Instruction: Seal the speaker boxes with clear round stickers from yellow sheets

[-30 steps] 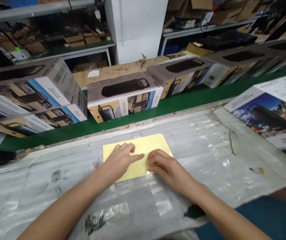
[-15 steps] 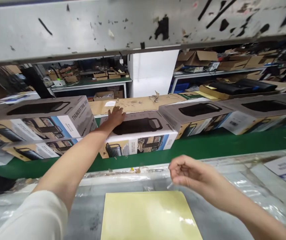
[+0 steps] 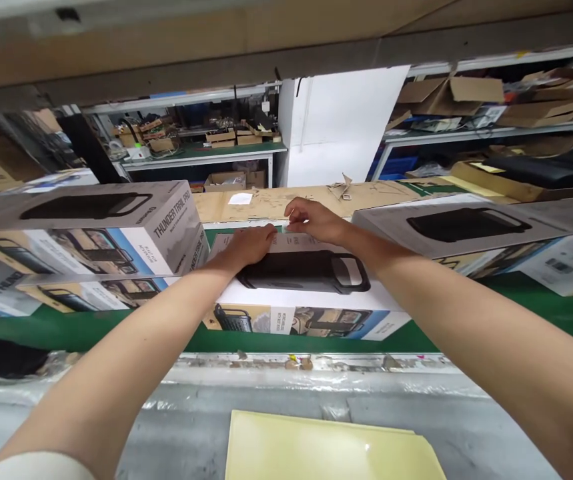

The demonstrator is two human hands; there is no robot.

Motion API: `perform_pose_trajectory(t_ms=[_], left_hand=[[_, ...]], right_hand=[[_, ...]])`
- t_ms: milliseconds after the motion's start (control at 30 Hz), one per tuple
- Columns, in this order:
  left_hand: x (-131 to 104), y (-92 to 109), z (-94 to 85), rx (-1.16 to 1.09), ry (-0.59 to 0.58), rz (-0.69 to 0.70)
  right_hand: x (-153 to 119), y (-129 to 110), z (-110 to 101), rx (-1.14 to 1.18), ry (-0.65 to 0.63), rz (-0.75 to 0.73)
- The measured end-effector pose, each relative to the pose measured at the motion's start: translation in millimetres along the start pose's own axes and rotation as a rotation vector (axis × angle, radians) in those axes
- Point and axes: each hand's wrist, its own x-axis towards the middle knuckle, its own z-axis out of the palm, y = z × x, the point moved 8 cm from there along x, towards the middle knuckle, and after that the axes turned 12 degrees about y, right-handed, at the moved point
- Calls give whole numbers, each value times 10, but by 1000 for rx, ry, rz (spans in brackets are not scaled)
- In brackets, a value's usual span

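Hands now off yellow sheets, at far edge of box

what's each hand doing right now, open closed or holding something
Left hand: open, resting on the printed box.
Right hand: curled near the box's far edge; cannot tell if shut or holding anything.

Both arms outstretched, right fingers curled

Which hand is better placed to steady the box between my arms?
Likely your left hand: it appears to rest on top of the box, while your right hand is raised near the back edge, fingers curled.
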Motion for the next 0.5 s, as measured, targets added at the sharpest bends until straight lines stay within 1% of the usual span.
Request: perform_pose_trajectory(t_ms=[167, 233, 300, 367, 433, 500], left_hand=[[-29, -34, -4, 5, 14, 6], [-41, -44, -12, 9, 16, 11], [-51, -54, -20, 12, 18, 14], [-57, -71, -26, 17, 20, 11], [-62, -95, -27, 24, 24, 6], [-70, -116, -26, 35, 30, 4]], right_hand=[[75, 110, 136, -100, -35, -5], [114, 161, 148, -167, -30, -7], [127, 190, 116, -241, -3, -11], [79, 169, 58, -312, 51, -33], [-37, 92, 45, -359, 87, -87], [-179, 2, 138, -423, 48, -163]])
